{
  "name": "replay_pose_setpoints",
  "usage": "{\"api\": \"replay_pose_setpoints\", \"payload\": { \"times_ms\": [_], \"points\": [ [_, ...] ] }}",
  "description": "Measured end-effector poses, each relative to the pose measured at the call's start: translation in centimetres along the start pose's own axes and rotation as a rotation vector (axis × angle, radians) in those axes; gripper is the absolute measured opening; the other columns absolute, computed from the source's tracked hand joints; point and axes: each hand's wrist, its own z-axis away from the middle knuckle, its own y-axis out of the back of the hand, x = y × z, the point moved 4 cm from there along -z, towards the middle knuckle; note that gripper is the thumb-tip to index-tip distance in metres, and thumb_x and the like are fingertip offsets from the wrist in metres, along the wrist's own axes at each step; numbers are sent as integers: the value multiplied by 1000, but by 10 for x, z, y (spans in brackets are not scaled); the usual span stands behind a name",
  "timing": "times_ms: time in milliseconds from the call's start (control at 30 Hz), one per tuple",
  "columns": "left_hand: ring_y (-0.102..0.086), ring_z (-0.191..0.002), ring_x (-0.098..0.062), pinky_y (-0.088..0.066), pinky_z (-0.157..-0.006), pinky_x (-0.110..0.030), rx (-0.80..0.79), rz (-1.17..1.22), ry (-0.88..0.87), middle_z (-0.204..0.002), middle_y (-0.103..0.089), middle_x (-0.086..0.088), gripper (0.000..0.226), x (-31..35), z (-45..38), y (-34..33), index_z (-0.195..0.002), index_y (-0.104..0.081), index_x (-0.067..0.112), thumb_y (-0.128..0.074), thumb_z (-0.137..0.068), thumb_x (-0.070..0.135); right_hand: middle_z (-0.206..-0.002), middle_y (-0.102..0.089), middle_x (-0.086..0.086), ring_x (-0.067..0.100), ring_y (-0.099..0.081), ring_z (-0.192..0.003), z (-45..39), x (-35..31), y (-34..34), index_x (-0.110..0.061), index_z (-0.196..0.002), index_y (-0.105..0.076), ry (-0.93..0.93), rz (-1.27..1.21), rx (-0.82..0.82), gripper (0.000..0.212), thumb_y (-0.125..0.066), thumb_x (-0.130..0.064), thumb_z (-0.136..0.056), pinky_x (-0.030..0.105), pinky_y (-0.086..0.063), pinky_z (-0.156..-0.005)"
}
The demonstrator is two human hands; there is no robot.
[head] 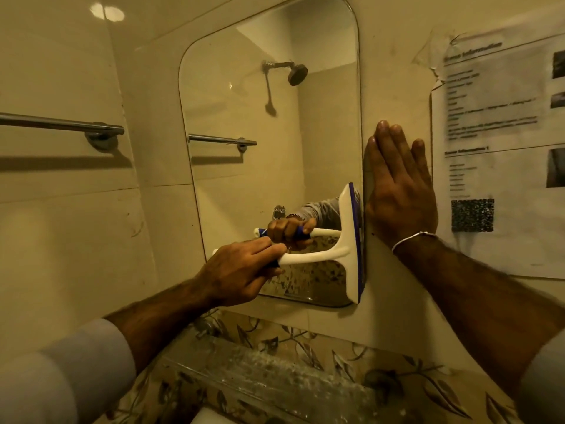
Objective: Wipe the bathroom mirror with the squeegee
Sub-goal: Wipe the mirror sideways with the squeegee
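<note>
Squeegee [348, 240]: my left hand [241, 270] grips its handle, blade upright at the mirror [244, 117] lower right edge. Right hand [397, 191]: fingers flat on wall. Risk: blade overruns edge, slips off glass.

Mirror [260, 117] on the tiled wall [61, 224], between a towel rail [61, 125] at left and a taped paper notice [501, 142] at right. Squeegee [348, 243] against the mirror's lower right edge, handle in left hand [241, 267]. Right hand [400, 191] flat on the wall, just beside the mirror. Glass shelf [275, 374] below.
</note>
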Motion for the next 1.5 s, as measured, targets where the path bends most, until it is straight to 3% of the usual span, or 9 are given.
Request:
{"api": "replay_pose_setpoints", "payload": {
  "times_ms": [100,300,500,600,800,1033,1333,1500],
  "points": [
    [-40,-66,-4,-35,-53,-16,2,10,3,-86,-59,1,31,-6,3,0,-117,-48,21,-46,-91,37,-160,-28,24,38,-23,-149,0,-1,0,3,-151,-32,-11,-16,-15,66,-35,-15,-88,38,4,-124],
    [-49,-63,-11,-44,-49,-22,-41,-7,-19,-85,-58,0,29,-22,7,2,-116,-45,23,-46,-90,37,-160,-28,23,38,-23,-149,0,0,-1,2,-152,-32,-3,-14,3,64,-37,-7,-89,36,6,-124],
    [-44,-65,-7,-31,-54,-9,-89,-51,-22,-87,-57,0,31,-43,18,4,-117,-46,23,-48,-89,35,-160,-27,23,38,-22,-149,0,-1,-2,2,-152,-31,-4,-18,-10,68,-48,-3,-87,36,6,-124],
    [-39,-65,-3,-23,-57,-4,-107,-65,-17,-88,-57,1,29,-54,27,6,-114,-48,22,-49,-88,34,-161,-26,23,38,-21,-150,0,-1,-2,2,-152,-31,-13,-23,-29,66,-37,-9,-88,35,7,-124],
    [-46,-61,-8,-38,-48,-16,-157,-96,39,-86,-56,3,29,-81,58,15,-114,-47,24,-41,-93,44,-161,-26,23,38,-20,-150,-1,-2,0,3,-152,-32,-32,-37,-45,66,-30,-13,-88,35,7,-124],
    [-40,-57,-5,-22,-49,-7,-223,-177,113,-83,-54,5,25,-121,104,36,-111,-47,24,-41,-91,40,-160,-26,23,38,-20,-150,-1,-2,1,4,-151,-32,-20,-39,-49,65,-37,-13,-89,34,8,-124],
    [-44,-55,-7,-37,-44,-17,-258,-190,235,-85,-53,9,30,-160,144,43,-113,-46,27,-36,-92,45,-162,-22,21,36,-16,-152,0,-1,1,2,-153,-29,-44,-49,-99,72,-33,-20,-84,36,7,-125],
    [-45,-55,-7,-35,-45,-15,-287,-196,253,-85,-50,12,31,-166,148,43,-112,-47,27,-35,-91,46,-163,-22,21,36,-16,-152,0,0,1,2,-153,-28,-49,-49,-104,72,-32,-21,-85,35,8,-125]
  ]
}}
